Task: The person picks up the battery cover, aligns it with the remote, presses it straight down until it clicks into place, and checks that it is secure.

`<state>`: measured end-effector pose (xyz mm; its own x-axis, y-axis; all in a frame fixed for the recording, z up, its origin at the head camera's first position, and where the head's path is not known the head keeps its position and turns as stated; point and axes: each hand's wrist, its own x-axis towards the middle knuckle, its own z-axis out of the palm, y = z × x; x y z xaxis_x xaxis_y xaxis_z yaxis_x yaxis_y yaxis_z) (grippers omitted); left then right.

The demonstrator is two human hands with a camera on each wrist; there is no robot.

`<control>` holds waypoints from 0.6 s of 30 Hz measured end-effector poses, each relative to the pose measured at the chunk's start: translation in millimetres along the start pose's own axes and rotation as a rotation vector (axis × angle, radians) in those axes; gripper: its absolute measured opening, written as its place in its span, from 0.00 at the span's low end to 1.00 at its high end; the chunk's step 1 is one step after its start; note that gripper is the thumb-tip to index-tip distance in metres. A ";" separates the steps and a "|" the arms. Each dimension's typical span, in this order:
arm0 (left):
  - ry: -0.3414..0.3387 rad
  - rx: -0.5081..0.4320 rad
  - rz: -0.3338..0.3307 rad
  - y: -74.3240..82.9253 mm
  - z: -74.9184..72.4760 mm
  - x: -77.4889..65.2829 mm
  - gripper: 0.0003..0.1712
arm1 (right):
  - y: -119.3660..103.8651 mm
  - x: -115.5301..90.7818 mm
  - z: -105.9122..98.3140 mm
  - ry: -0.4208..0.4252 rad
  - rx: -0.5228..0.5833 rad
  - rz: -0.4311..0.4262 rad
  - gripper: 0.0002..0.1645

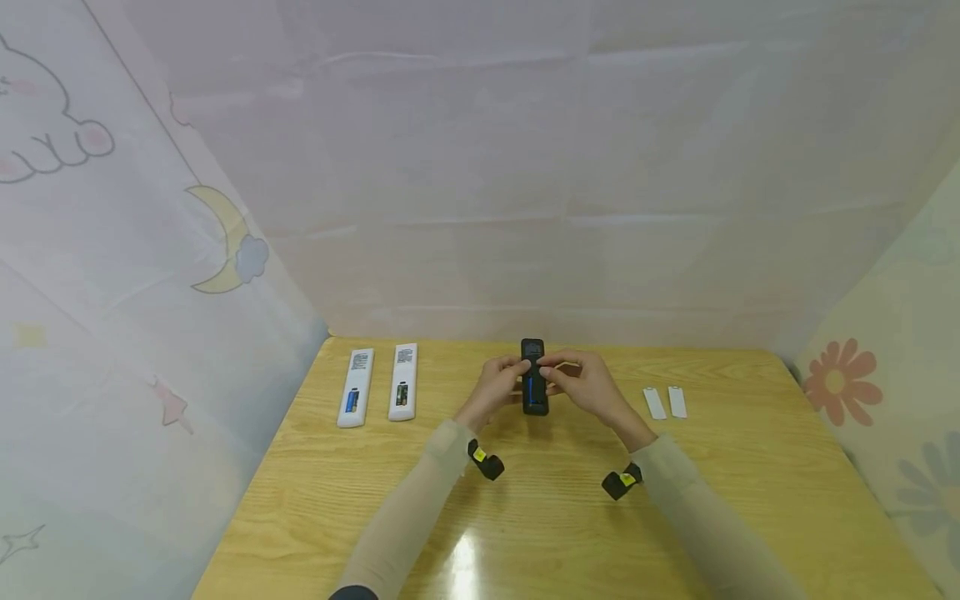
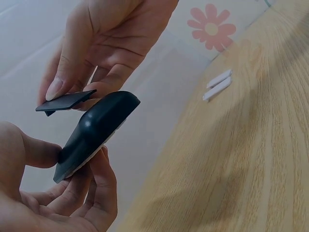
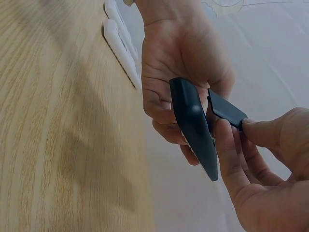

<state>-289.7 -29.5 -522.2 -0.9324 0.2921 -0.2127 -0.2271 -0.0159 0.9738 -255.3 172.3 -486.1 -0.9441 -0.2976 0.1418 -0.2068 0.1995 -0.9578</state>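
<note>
My left hand (image 1: 492, 390) grips a black remote control (image 1: 535, 408) between thumb and fingers, raised above the table with its back facing up. Blue shows in its uncovered battery compartment (image 1: 530, 390), apparently a battery. Between the thumb and fingers of my right hand (image 1: 594, 387) is a thin black battery cover (image 2: 65, 102). In the right wrist view, that cover (image 3: 227, 110) is tilted close over the back of the remote (image 3: 190, 116). Whether the two touch cannot be made out.
Two white remotes (image 1: 356, 387) (image 1: 403, 367) lie back up at the left, their battery compartments uncovered; the outer one shows a blue battery. Two small white covers (image 1: 655, 403) (image 1: 677, 402) lie at the right on the wooden table (image 1: 540, 517). A printed cloth (image 1: 480, 275) hangs behind the table.
</note>
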 end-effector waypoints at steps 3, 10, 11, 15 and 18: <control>0.005 0.001 0.000 -0.7 0.0 0.0 0.24 | 1.1 0.2 0.2 0.001 -0.008 0.001 0.15; 0.016 -0.004 -0.003 -0.2 1.2 -0.5 0.25 | 3.6 0.2 0.5 0.011 -0.017 0.004 0.14; 0.017 -0.007 -0.002 -0.1 1.3 -0.5 0.25 | 3.9 0.2 0.7 0.011 -0.018 0.003 0.14; 0.019 -0.012 -0.004 0.3 1.5 -0.5 0.25 | 4.5 0.4 1.5 0.011 -0.022 -0.001 0.14; 0.021 -0.011 -0.003 0.9 2.0 -0.8 0.25 | 4.2 0.4 2.0 0.013 -0.026 -0.001 0.14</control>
<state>-288.6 -27.9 -520.9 -0.9374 0.2720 -0.2176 -0.2330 -0.0252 0.9721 -256.0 171.2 -490.6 -0.9472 -0.2853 0.1461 -0.2140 0.2234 -0.9510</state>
